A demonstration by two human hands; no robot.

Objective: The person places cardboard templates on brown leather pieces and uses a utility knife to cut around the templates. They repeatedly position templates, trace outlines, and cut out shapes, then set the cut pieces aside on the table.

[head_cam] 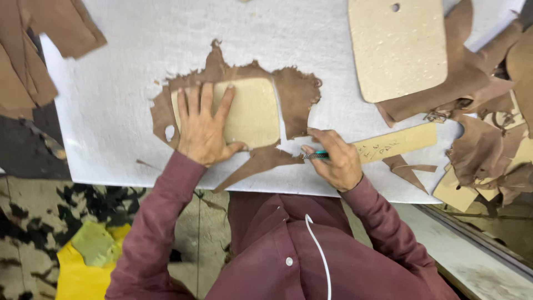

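Note:
My left hand point(202, 126) lies flat, fingers spread, on a tan cardboard pattern point(252, 111) that rests on a ragged piece of brown leather point(297, 91). The leather lies on a white cutting board point(122, 83). My right hand point(336, 158) grips a small knife with a teal handle point(316, 155), its blade at the lower right corner of the pattern, against the leather's edge.
A larger tan pattern with a hole point(398, 47) lies at the back right over leather scraps point(477, 72). A narrow tan strip point(397, 143) sits beside my right hand. More offcuts point(491, 161) pile at the right edge; brown leather point(33, 50) hangs at the left.

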